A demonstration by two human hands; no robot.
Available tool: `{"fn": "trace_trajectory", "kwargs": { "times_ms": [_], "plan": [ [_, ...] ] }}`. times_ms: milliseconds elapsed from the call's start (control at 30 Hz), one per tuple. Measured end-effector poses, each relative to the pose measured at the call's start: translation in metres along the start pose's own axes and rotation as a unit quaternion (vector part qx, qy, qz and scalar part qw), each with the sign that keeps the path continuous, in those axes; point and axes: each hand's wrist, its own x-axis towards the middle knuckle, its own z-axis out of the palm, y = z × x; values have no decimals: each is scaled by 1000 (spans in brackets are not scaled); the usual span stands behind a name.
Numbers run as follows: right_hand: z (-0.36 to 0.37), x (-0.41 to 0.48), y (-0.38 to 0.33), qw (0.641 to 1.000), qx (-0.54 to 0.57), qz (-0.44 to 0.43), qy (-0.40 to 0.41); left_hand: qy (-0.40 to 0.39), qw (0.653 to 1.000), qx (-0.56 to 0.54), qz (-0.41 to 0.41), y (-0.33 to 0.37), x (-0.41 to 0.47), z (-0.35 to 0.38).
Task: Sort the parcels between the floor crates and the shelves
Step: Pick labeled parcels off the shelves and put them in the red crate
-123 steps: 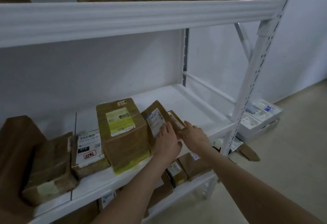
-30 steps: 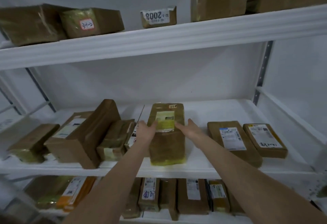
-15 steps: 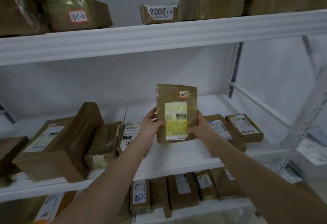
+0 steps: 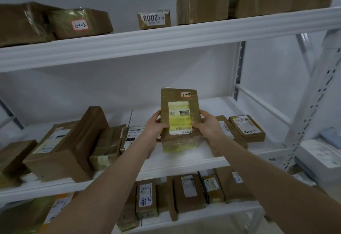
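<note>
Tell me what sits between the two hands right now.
A brown parcel with a yellow label, gripped by the left hand and right hand, per the head view.

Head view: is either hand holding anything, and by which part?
Yes. The parcel with the yellow label is held upright by its side edges: left hand on the left, right hand on the right.

head-worn view, facing white shelving (image 4: 166, 38) close, slightly downward
</note>
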Motion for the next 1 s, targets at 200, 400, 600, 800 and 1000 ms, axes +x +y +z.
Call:
{"fn": "trace_trajectory", "kwargs": {
  "times_ms": [200,400,600,800,1000],
  "plan": [
    [-9,5,10,996,-84,15,16,-45,998,-14,-35,-17,-2,20],
    [-17,5,14,976,-215,-11,-9,-38,998,-35,-43,-25,11,51],
    [-31,-4,16,940,-341,-30,-16,-68,997,-22,-33,-17,19,75],
    [-28,-9,0,913,-400,-79,17,-70,996,50,10,-18,3,76],
    [47,-18,-27,897,-377,-227,43,15,926,359,118,-49,-11,2]
  ]
}}
